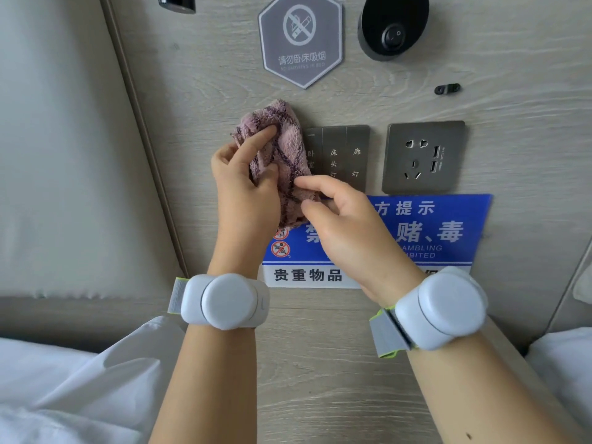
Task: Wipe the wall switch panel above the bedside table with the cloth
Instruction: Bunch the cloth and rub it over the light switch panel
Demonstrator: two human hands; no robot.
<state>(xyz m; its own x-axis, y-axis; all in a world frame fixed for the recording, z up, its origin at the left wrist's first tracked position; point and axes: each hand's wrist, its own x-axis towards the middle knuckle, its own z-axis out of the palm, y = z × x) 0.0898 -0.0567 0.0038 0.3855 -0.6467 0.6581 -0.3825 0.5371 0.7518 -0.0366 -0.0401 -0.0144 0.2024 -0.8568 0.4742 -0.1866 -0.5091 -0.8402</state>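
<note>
A dark grey switch panel [344,155] with three labelled rockers is mounted on the wood-grain wall. A bunched pink fuzzy cloth [282,155] with dark stripes covers the panel's left edge. My left hand [243,187] grips the cloth from the left, index finger stretched across its top. My right hand [339,219] pinches the lower right part of the cloth just below the panel. Both wrists wear white round devices.
A grey socket plate [424,157] with USB ports sits right of the switch panel. Below hangs a blue notice sign [442,229]; above, a hexagonal no-smoking plaque [301,36] and a black lamp base [394,27]. A padded headboard [64,155] stands left, white bedding [64,395] below.
</note>
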